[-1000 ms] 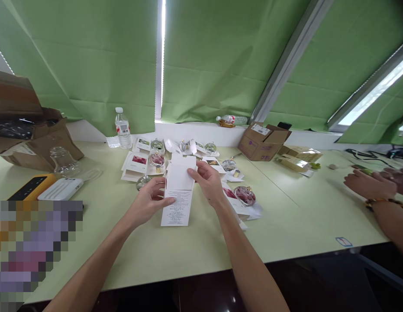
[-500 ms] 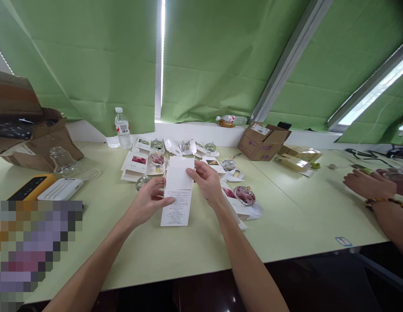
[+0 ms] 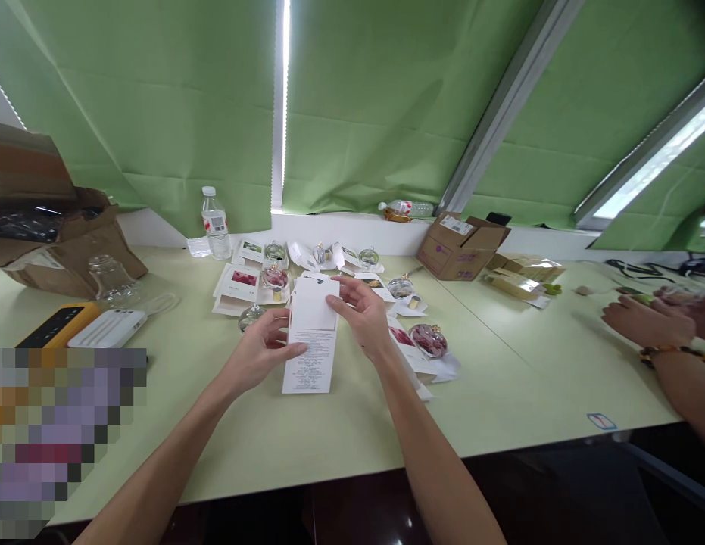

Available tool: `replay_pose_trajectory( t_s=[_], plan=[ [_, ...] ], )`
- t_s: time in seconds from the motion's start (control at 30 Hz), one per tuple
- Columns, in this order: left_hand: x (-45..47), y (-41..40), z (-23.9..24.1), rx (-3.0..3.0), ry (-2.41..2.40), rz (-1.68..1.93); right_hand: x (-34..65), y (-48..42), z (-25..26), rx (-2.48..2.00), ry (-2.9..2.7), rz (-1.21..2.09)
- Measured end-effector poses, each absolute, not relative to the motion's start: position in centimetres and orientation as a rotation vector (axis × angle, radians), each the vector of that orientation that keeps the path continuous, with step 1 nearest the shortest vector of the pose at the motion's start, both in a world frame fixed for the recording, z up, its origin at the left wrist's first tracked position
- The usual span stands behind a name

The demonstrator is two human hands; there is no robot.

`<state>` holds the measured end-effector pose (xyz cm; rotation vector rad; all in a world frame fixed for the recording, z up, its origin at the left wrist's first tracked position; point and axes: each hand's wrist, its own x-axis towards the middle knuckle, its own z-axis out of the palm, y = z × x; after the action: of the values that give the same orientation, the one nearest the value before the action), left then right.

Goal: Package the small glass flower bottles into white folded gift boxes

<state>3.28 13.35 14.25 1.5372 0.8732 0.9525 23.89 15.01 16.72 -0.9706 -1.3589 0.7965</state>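
Note:
Between my hands is a white cardboard box (image 3: 310, 367) with small print on its lower face and a blank flap at its upper end. My left hand (image 3: 266, 344) grips its left edge, thumb lying over the printed face. My right hand (image 3: 360, 314) pinches the flap end at the upper right, thumb on the front and fingers behind. Around it lie opened white boxes with flower pictures, such as one box (image 3: 242, 280) on the left. Round glass bottles lie on them, among them a bottle with dark red contents (image 3: 428, 341) and a clear bottle (image 3: 251, 318) near my left hand.
Left are a carton (image 3: 62, 250), a glass jar (image 3: 109, 278), a white power bank (image 3: 107, 329) and a yellow device (image 3: 60, 325). Behind stands a water bottle (image 3: 216, 223). On the right are a brown carton (image 3: 460, 246), gold boxes (image 3: 519, 276) and another person's hand (image 3: 647, 319).
My right fingers have shifted slightly at the box's upper end, and a dark patch now shows at its top edge. My left hand keeps its grip.

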Motion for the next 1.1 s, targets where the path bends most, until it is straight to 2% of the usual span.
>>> replay_pose_trajectory(
  t_s=[1.1],
  plan=[
    [3.37, 13.28, 14.24, 1.545, 0.885, 0.962, 23.76, 14.88, 16.64, -0.992, -1.313, 0.745]
  ],
)
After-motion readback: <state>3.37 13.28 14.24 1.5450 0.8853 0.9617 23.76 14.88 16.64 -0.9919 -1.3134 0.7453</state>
